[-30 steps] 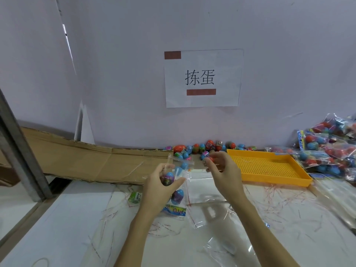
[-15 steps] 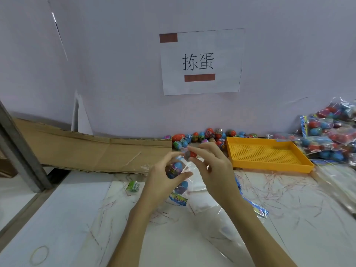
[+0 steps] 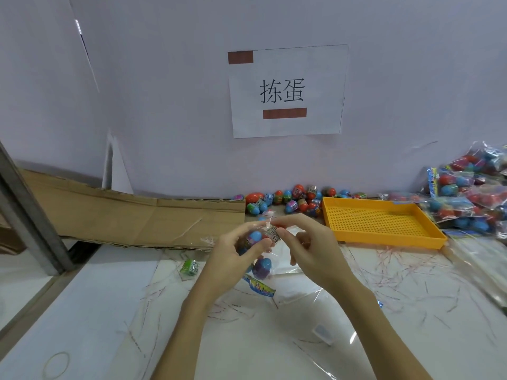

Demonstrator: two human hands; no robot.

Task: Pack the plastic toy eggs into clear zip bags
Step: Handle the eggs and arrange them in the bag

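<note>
Left of the yellow perforated tray (image 3: 384, 237), a clear zip bag (image 3: 263, 259) hangs above the white table (image 3: 90, 297), blue and purple toy eggs showing through its film. The left hand (image 3: 233, 259) grips the bag's upper part; the right hand (image 3: 310, 248) pinches a labelled egg (image 3: 273, 233) at its mouth, fingertips nearly meeting the left's.

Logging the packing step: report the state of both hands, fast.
Left hand: holding the clear zip bag with eggs inside.
Right hand: pinching an egg at the bag's mouth.
</note>
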